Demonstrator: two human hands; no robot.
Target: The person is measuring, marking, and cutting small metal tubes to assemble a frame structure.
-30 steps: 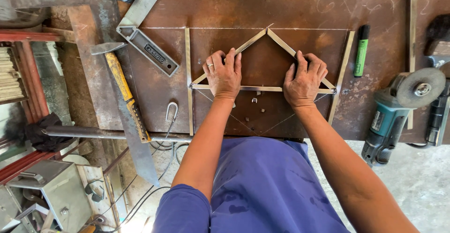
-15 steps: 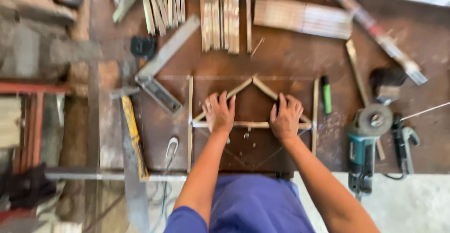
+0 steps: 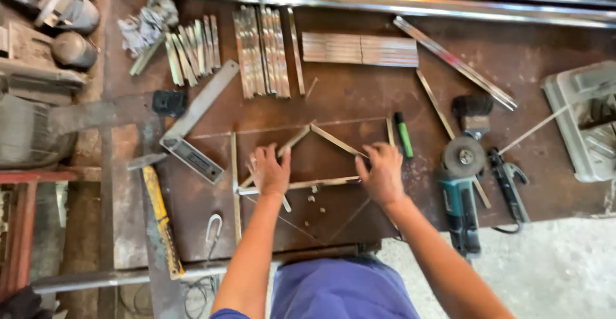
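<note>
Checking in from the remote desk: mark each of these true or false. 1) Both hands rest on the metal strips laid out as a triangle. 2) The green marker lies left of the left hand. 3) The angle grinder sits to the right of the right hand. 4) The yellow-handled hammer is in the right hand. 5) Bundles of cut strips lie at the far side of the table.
1) True: the left hand and right hand press on the triangle of strips.
2) False: the green marker lies right of the right hand.
3) True: the angle grinder sits there.
4) False: the yellow-handled hammer lies untouched at left.
5) True: bundles of cut strips.
</note>
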